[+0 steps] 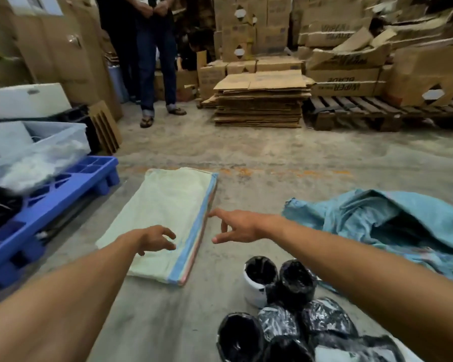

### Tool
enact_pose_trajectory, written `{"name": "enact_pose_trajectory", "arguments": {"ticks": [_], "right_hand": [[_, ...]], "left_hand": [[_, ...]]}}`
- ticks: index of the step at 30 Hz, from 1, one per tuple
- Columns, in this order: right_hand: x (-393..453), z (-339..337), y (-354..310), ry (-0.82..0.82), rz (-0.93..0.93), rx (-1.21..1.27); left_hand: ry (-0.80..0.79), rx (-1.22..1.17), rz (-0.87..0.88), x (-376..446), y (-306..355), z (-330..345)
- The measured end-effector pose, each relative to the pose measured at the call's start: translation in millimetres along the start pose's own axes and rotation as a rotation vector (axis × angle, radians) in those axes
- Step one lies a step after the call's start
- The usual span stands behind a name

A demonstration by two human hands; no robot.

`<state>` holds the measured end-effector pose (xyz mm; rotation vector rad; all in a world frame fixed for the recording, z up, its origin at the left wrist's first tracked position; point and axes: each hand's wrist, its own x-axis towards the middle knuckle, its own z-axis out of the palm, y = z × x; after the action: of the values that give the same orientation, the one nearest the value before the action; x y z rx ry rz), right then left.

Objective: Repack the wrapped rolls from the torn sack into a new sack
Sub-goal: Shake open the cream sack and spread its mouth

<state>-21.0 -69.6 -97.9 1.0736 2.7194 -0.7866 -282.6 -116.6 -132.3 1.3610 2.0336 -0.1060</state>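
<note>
Hands reach for the new sack point(165, 212), folded flat on the floor: left hand point(154, 239) loosely curled above it, right hand point(233, 226) spread at its striped edge, both empty. Wrapped rolls point(280, 309) wait nearby beside the torn sack point(377, 223). Next comes lifting one sack and opening its mouth.

Two hands reach out – the left hand point(154, 237) and the right hand point(233, 226). One flat pale-green sack point(162, 212), one crumpled blue sack point(392, 220), about seven black-wrapped rolls point(296, 280) – partly cut off by the frame – and one blue pallet point(71, 189).
</note>
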Motion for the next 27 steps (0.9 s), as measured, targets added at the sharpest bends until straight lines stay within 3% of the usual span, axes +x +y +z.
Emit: {"name": "enact_pose_trajectory", "arguments": {"ticks": [4, 7, 11, 14, 16, 20, 23, 27], "right_hand": [[66.7, 46.5, -42.5, -0.076, 0.025, 0.008], [110.2, 87.8, -59.1, -0.089, 0.038, -0.030], [159.5, 145.8, -66.1, -0.147, 0.075, -0.061], [183.3, 179.4, -62.3, -0.196, 0.109, -0.121], [190.9, 191.0, -59.5, -0.123, 0.119, -0.240], [201.1, 196.4, -52.1, 0.061, 0.144, -0.198], [199.4, 182.9, -43.3, 0.205, 0.189, 0.135], [189.2, 140.9, -35.8, 0.524, 0.324, 0.617]], "left_hand": [[0.086, -0.237, -0.105, 18.3, -96.0, 20.6], [0.141, -0.679, -0.182, 37.3, -137.5, 43.5], [0.142, -1.214, -0.228, 73.8, -150.6, 67.5], [0.327, -1.423, -0.191, 104.9, -140.4, 77.0], [0.439, -1.597, -0.183, 132.4, -136.6, 79.6], [0.407, -1.811, -0.123, 124.3, -111.0, 63.1], [0.448, -1.844, -0.031, 115.3, -104.2, 47.2], [0.554, -1.765, 0.138, 96.9, -101.8, 12.9]]}}
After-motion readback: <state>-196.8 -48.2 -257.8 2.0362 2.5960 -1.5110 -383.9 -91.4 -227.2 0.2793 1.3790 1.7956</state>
